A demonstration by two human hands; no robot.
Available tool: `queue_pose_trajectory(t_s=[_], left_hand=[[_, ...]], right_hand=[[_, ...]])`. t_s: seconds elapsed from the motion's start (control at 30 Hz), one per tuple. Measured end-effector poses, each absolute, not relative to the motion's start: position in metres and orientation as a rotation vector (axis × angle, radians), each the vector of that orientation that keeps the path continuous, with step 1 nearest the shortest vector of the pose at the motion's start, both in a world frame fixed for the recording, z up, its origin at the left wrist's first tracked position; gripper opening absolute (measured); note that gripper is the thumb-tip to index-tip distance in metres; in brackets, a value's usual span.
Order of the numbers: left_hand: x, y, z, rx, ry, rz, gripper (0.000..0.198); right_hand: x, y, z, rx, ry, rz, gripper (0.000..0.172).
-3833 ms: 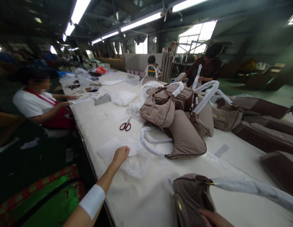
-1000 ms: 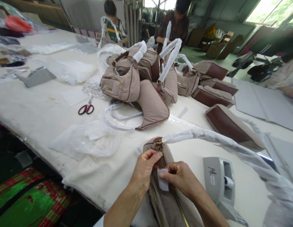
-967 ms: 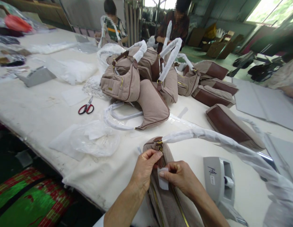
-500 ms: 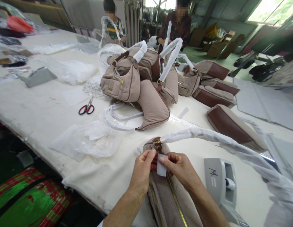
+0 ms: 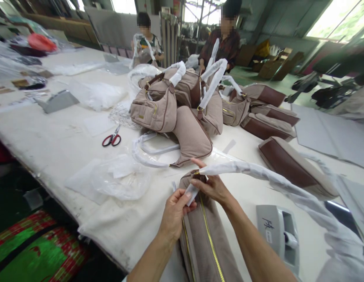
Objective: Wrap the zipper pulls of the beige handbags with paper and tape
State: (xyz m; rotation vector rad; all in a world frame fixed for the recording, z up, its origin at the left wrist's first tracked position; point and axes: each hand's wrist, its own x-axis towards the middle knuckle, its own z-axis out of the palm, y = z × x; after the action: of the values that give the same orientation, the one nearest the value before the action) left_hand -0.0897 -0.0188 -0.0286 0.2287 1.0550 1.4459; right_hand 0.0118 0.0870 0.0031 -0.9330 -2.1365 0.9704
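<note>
In front of me lies a taupe handbag (image 5: 199,227) with gold zippers, its long strap (image 5: 258,172) wrapped in white paper and running off to the right. A small white slip (image 5: 193,194) is at the bag's top end. My left hand (image 5: 176,209) pinches the slip's lower part between thumb and fingers. My right hand (image 5: 213,186) has its thumb at the slip's upper end, near the strap's brown tab, with the index finger stretched out beyond the strap. Part of the bag's end is hidden behind both hands.
Red-handled scissors (image 5: 111,138) and a clear plastic bag (image 5: 121,178) lie to the left. Several similar handbags (image 5: 193,137) are heaped ahead. A grey tape dispenser (image 5: 277,235) stands at the right. Two people (image 5: 218,43) are across the table (image 5: 47,156).
My left hand has moved down the slip, and the slip now tilts. My right hand has shifted up towards the strap end, with its index finger extended. The view has moved slightly.
</note>
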Motion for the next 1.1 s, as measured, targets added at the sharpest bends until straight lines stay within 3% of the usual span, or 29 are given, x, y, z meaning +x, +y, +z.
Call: queue_pose_trajectory(t_s=[0.1,0.37,0.57,0.73,0.83,0.93,1.0,1.1], left_hand=[[-0.106,0.003,-0.036,0.27,1.095,1.4,0.021],[-0.149,0.028,-0.026,0.553,1.151,1.278,0.023],[-0.138,-0.009,-0.01,0.67,1.031,1.186,0.012],[-0.126,-0.002,0.008,0.736,1.036,1.018,0.009],[-0.124,0.001,0.013,0.796,1.061,1.015,0.008],[-0.125,-0.007,0.014,0.809,1.14,1.122,0.007],[-0.125,-0.015,0.015,0.901,1.228,1.141,0.007],[-0.124,-0.022,0.02,1.113,1.328,1.115,0.01]], right_hand=[[-0.009,0.108,-0.007,-1.008,-2.103,1.04,0.023],[-0.02,0.077,-0.007,-1.265,-1.867,0.795,0.034],[0.025,0.035,0.011,-1.144,-1.984,1.069,0.035],[0.037,0.032,0.021,-1.086,-1.926,1.303,0.049],[0.046,0.022,0.013,-1.152,-1.905,1.046,0.048],[0.057,0.0,0.0,-1.27,-1.914,0.53,0.027],[0.058,-0.011,-0.003,-1.225,-2.009,0.416,0.018],[0.049,-0.011,0.002,-1.059,-2.229,0.474,0.034]])
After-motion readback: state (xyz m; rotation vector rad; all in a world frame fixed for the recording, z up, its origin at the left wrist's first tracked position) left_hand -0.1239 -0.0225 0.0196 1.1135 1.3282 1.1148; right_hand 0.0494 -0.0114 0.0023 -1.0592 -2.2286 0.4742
